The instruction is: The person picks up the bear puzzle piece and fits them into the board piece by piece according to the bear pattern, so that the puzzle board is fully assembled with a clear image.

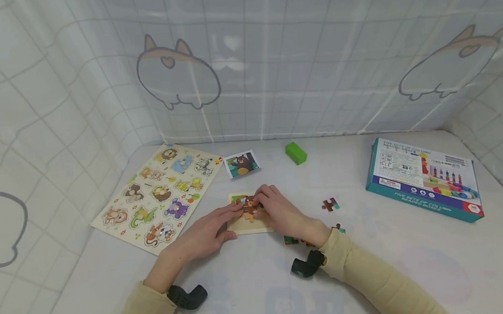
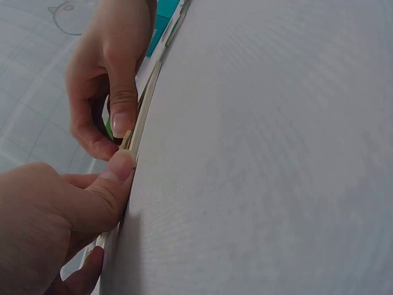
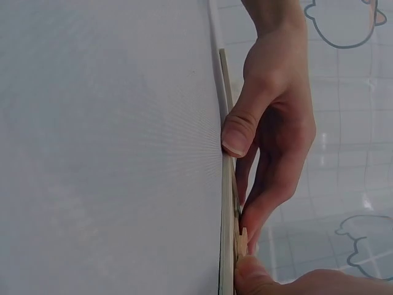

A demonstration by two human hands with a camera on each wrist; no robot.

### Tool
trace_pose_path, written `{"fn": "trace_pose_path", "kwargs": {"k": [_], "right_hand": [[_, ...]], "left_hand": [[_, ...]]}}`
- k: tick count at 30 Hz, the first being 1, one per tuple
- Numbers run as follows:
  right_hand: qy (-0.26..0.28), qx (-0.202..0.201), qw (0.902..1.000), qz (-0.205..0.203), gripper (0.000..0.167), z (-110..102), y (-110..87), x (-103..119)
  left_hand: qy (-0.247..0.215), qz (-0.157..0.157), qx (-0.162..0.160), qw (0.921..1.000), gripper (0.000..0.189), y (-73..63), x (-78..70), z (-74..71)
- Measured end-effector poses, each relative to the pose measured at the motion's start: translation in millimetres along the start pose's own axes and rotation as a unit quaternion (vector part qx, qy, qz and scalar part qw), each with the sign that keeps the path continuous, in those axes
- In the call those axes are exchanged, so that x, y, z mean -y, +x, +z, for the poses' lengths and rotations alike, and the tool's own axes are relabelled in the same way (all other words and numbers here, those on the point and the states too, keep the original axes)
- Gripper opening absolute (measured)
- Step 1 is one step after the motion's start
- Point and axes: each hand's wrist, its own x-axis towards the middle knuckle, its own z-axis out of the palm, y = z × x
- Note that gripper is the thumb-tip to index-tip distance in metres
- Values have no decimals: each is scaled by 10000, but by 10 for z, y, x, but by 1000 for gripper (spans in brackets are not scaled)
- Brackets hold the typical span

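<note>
A small wooden puzzle board (image 1: pixel 248 227) lies flat, with several joined bear-picture pieces along its far side. My left hand (image 1: pixel 204 233) holds the board at its left, the thumb against the near edge and the fingertips reaching over to the pieces. Between the thumb and fingers of my right hand (image 1: pixel 283 214) is a puzzle piece (image 3: pixel 243 241), pinched over the board and seen edge-on in the right wrist view. That hand partly hides the picture. Loose puzzle pieces (image 1: pixel 291 240) lie under and beside the right wrist, and another loose piece (image 1: pixel 330 204) is farther right.
A bear picture card (image 1: pixel 241 164) lies behind the board, with a green block (image 1: pixel 296 153) to its right. At left is a large animal puzzle board (image 1: pixel 148 206). A beaded-boxes carton (image 1: pixel 424 179) sits at right. Patterned walls (image 1: pixel 271 75) enclose the table.
</note>
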Motion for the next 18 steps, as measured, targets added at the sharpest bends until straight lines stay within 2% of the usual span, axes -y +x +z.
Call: {"fn": "trace_pose_path", "kwargs": {"k": [13,18], "right_hand": [[20,-144,9998,-105,19,27,-17,-22],[20,-143,9998,-124,17,33,-17,-34]], "left_hand": [[-91,-104,-65,9999,59,-18,-6,7],[-75,112,-12,9999,55,-9,2,-4]]}}
